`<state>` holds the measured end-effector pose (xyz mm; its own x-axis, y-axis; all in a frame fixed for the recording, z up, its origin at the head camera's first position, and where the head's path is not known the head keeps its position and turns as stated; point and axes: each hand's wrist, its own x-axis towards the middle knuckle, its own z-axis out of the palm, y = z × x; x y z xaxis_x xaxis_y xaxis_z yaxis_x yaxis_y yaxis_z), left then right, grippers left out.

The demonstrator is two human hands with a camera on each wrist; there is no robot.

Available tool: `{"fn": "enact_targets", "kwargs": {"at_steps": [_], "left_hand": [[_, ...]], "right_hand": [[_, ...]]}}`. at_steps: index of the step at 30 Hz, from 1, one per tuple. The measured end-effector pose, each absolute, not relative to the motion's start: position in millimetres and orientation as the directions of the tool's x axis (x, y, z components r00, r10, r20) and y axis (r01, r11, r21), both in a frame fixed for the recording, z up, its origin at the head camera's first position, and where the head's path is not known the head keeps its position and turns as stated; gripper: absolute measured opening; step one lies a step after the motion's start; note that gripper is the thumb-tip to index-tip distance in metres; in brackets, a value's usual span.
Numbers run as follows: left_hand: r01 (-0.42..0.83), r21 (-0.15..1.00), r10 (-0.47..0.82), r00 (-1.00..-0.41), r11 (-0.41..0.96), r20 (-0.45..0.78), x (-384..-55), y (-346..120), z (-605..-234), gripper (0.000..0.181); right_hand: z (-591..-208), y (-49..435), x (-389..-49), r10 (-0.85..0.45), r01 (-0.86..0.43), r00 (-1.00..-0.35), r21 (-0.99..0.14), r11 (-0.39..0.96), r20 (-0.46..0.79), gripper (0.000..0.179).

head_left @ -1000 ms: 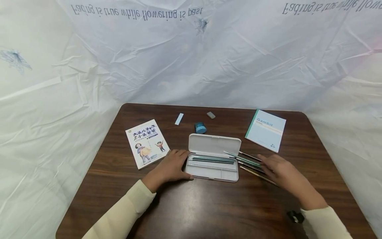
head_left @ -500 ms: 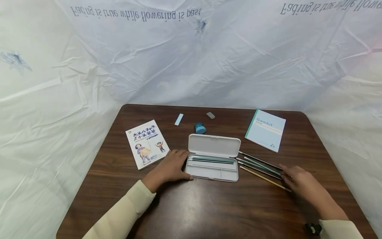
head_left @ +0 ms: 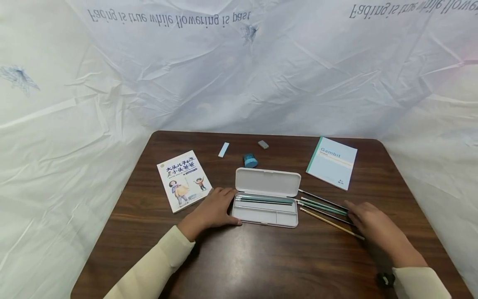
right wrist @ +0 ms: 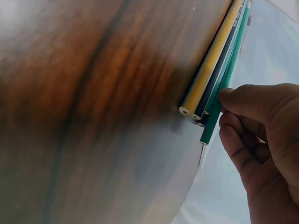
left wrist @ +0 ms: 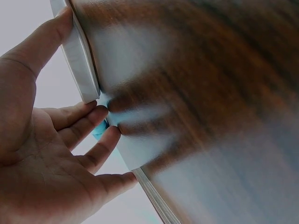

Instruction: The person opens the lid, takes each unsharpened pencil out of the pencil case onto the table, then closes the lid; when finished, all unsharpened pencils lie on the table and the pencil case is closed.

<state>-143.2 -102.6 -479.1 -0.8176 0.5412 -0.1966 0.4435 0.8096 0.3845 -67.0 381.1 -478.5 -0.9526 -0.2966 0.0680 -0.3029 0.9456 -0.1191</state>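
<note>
A white pencil case [head_left: 267, 216] lies with its lid up, dark and green pencils [head_left: 265, 199] in its rear compartment. My left hand [head_left: 214, 207] holds its left end, thumb at the front edge and fingertips by the rear corner; in the left wrist view the other fingers spread onto the table. On the right, my right hand [head_left: 377, 228] pinches a green pencil [right wrist: 229, 74] between thumb and fingers, low over the table. Beside that pencil lie a yellow pencil [right wrist: 212, 60], dark pencils and another green one, fanned out from the case's right side.
Behind the case stand a blue sharpener-like object [head_left: 250, 160], a grey eraser [head_left: 263, 144] and a pale strip [head_left: 223, 150]. A picture-covered book [head_left: 184, 180] lies at left, a light-blue notebook [head_left: 332, 163] at right. White sheeting [head_left: 239, 83] hangs behind the table [head_left: 261, 261].
My right hand has gone right and toward me from near the case with the pencils, then slightly back left. Two green pencils now lie side by side. The left hand stays put.
</note>
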Motion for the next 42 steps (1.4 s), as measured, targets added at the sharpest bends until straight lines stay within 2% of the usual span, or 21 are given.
{"fn": "enact_targets", "kwargs": {"at_steps": [6, 9, 13, 16, 21, 25, 36, 42], "left_hand": [[0.442, 0.380, 0.539, -0.818, 0.813, -0.200, -143, -103, -479, 0.102], [0.436, 0.378, 0.533, -0.821, 0.817, -0.206, -143, -104, -479, 0.103], [0.432, 0.380, 0.531, -0.822, 0.818, -0.207, -143, -104, -480, 0.103], [0.437, 0.382, 0.535, -0.821, 0.814, -0.201, -144, -104, -480, 0.103], [0.447, 0.382, 0.542, -0.820, 0.809, -0.186, -144, -103, -481, 0.101], [0.457, 0.378, 0.548, -0.816, 0.805, -0.181, -145, -102, -481, 0.101], [0.446, 0.371, 0.536, -0.824, 0.814, -0.184, -144, -102, -482, 0.102], [0.439, 0.373, 0.530, -0.827, 0.818, -0.189, -144, -103, -483, 0.102]], "right_hand": [[-475, 369, -75, -0.291, -0.296, -0.955, -0.154, 0.943, 0.057, 0.048], [-473, 351, -83, -0.330, -0.344, -0.938, -0.169, 0.923, 0.108, 0.047], [-475, 314, -95, -0.446, -0.497, -0.851, -0.151, 0.855, 0.276, 0.046], [-475, 283, -104, -0.518, -0.585, -0.788, -0.147, 0.797, 0.332, 0.046], [-474, 240, -114, -0.572, -0.609, -0.791, -0.189, 0.770, 0.219, 0.046], [-478, 224, -120, -0.596, -0.618, -0.786, -0.187, 0.764, 0.164, 0.045], [-485, 219, -128, -0.619, -0.629, -0.776, -0.213, 0.747, 0.121, 0.038], [-483, 215, -129, -0.636, -0.643, -0.765, -0.182, 0.744, 0.101, 0.040]]}}
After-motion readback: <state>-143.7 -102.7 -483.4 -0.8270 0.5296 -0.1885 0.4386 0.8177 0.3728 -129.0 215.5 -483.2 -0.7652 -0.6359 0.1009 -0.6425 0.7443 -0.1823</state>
